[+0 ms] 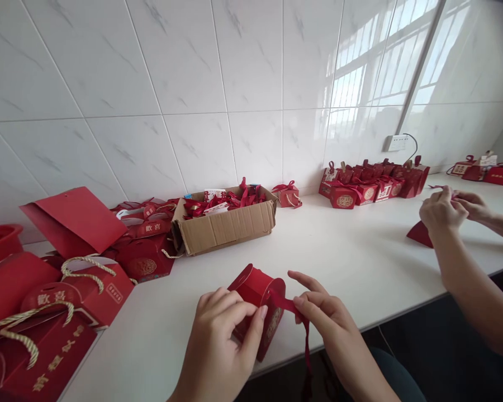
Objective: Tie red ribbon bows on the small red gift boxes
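Observation:
A small red gift box [251, 285] with a gold emblem on its side stands near the table's front edge. My left hand [224, 340] is curled against its near side, thumb and index finger closed at the box's edge; part of the box is hidden behind it. From a hole in the box's rounded end flap comes a dark red ribbon [285, 303]. My right hand [331, 321] pinches this ribbon between thumb and finger to the right of the box, and its loose tail hangs down past the table edge.
Behind the box is a cardboard carton [228, 229] of ribbons and tags. Red boxes with rope handles [96, 290] are piled at left. Finished-looking red boxes [366, 187] line the wall. On the right, another person's hands [444, 209] work over a red piece [420, 233].

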A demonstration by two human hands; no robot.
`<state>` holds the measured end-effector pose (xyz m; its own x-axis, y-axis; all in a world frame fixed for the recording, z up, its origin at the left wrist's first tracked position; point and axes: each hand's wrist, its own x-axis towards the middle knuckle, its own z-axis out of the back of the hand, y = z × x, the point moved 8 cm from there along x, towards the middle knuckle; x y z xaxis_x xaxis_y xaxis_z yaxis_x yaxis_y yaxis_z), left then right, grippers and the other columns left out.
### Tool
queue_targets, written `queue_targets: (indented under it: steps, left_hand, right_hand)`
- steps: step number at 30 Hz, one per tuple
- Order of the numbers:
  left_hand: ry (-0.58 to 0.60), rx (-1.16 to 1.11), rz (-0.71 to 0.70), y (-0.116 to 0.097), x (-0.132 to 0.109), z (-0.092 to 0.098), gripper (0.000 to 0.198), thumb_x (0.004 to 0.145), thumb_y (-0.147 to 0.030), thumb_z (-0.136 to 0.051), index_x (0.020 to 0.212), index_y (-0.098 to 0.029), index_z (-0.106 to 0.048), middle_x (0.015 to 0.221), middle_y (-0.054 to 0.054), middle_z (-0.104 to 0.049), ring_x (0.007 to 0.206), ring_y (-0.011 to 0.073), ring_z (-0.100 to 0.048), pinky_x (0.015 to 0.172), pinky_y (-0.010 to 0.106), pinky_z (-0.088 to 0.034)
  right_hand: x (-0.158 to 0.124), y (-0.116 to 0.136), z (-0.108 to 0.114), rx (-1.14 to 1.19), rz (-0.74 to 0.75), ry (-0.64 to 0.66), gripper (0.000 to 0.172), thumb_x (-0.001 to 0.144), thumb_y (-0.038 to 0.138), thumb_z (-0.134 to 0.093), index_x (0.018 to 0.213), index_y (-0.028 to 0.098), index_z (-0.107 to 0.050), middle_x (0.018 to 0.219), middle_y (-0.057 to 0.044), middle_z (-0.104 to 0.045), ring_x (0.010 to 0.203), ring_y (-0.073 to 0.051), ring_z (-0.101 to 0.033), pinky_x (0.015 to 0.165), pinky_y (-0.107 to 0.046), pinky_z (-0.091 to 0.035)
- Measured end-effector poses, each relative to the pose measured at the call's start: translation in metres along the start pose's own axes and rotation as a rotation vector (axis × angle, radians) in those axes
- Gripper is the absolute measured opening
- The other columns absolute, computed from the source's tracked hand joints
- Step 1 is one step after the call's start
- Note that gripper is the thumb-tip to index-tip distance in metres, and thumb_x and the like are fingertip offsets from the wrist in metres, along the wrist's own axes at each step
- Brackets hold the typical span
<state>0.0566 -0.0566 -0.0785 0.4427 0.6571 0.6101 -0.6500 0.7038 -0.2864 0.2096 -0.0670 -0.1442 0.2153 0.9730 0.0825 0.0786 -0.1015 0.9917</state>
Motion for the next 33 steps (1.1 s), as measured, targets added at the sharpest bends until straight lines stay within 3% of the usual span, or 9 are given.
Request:
queue_targets:
  steps: [9, 21, 25, 28, 33]
  left_hand:
    - [-0.026, 0.018, -0.026, -0.002, 0.001, -0.001, 0.021, 0.083, -0.020, -0.055, 0.063, -0.020, -0.053, 0.057, -0.002, -0.052, 0.057, 0.0134, -0.048, 0.060, 0.029, -0.040]
    - [0.002, 0.045, -0.082, -0.010, 0.000, -0.002, 0.018, 0.083, -0.021, -0.055, 0.065, -0.020, -0.055, 0.058, -0.002, -0.054, 0.059, 0.0138, -0.050, 0.066, 0.031, -0.038]
    - [-0.024, 0.105, 0.010, 0.008, 0.007, 0.003, 0.025, 0.085, -0.030, -0.051, 0.063, -0.021, -0.058, 0.066, 0.000, -0.058, 0.069, 0.0178, -0.055, 0.073, 0.037, -0.037]
    - [-0.063, 0.107, 0.121, 0.031, 0.016, 0.005, 0.024, 0.086, -0.040, -0.048, 0.078, -0.025, -0.066, 0.089, 0.004, -0.063, 0.090, 0.0249, -0.056, 0.082, 0.044, -0.037]
    - [0.109, -0.065, 0.257, 0.057, 0.030, -0.015, 0.032, 0.086, -0.050, -0.043, 0.094, -0.032, -0.068, 0.113, 0.003, -0.061, 0.113, 0.0282, -0.050, 0.096, 0.051, -0.038]
  right_hand:
    - [-0.002, -0.009, 0.006, -0.061, -0.044, 0.019, 0.040, 0.080, 0.049, -0.057, 0.053, 0.019, -0.053, 0.137, -0.008, -0.049, 0.131, -0.034, -0.036, 0.100, -0.045, -0.033]
    - [0.007, -0.004, -0.004, 0.037, -0.019, 0.008, 0.035, 0.078, 0.046, -0.060, 0.056, 0.019, -0.056, 0.135, -0.009, -0.049, 0.129, -0.031, -0.038, 0.104, -0.046, -0.029]
    - [0.011, -0.007, -0.009, -0.009, 0.013, 0.022, 0.032, 0.081, 0.045, -0.057, 0.062, 0.019, -0.059, 0.136, -0.010, -0.047, 0.128, -0.030, -0.039, 0.105, -0.047, -0.030]
    - [0.013, -0.012, -0.011, -0.091, 0.030, 0.009, 0.027, 0.081, 0.043, -0.057, 0.067, 0.020, -0.062, 0.137, -0.009, -0.046, 0.129, -0.031, -0.038, 0.106, -0.049, -0.028]
    - [0.012, -0.009, -0.012, -0.119, 0.087, -0.087, 0.024, 0.080, 0.040, -0.058, 0.069, 0.020, -0.065, 0.133, -0.011, -0.049, 0.127, -0.031, -0.041, 0.103, -0.048, -0.034]
